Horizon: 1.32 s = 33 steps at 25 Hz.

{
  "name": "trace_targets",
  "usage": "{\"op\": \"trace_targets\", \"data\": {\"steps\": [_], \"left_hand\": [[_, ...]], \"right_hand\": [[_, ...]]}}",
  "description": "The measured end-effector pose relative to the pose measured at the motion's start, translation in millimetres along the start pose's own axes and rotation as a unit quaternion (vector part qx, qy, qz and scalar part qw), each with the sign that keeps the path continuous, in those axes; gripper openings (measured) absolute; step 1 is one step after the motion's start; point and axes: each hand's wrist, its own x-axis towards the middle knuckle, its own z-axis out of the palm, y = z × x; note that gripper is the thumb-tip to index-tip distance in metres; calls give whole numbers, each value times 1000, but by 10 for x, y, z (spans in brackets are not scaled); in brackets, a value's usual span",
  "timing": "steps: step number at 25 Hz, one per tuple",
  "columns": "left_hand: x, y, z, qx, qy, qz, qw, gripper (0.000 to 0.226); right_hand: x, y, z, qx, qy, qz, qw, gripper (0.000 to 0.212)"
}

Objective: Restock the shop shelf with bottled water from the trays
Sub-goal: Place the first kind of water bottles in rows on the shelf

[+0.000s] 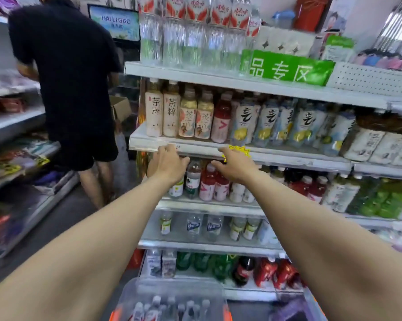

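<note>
Left hand (167,164) and right hand (238,166), fingers loose and empty, at a drinks shelf (195,149); water tray (172,295) below the fingers.

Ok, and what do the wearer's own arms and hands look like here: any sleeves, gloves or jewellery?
No sleeves reach into view; both arms are uncovered up to the frame edge. The left hand and right hand wear no gloves, and no watch, bracelet or ring shows on them.

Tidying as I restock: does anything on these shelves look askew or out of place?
Yes: the green sign on the highest visible shelf lies tilted, and its right end looks crumpled.
</note>
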Motion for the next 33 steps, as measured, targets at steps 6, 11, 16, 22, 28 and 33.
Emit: {"op": "trace_targets", "data": {"steps": [6, 11, 16, 22, 28, 33], "left_hand": [[-396, -922, 930, 24, -112, -102, 988, 60], [-1020, -1927, 1718, -2, -202, -230, 952, 57], [-1924, -2814, 2432, -29, -294, -341, 892, 61], [-2521, -3173, 2952, -56, -319, -372, 870, 60], [-2584, -3256, 3362, -46, -292, -426, 855, 76], [-2664, -3280, 3420, -32, -256, -423, 869, 71]], "right_hand": [[-84, 239, 1324, 15, -146, 24, 989, 66], [-452, 311, 2508, 42, -289, 53, 955, 64], [-1014, 225, 3833, 129, -436, 130, 881, 66], [-1299, -5, 4912, 283, -474, 267, 790, 57], [-1064, -80, 5488, 282, -472, 307, 777, 94], [-908, -118, 5653, 191, -505, 274, 796, 99]]}}
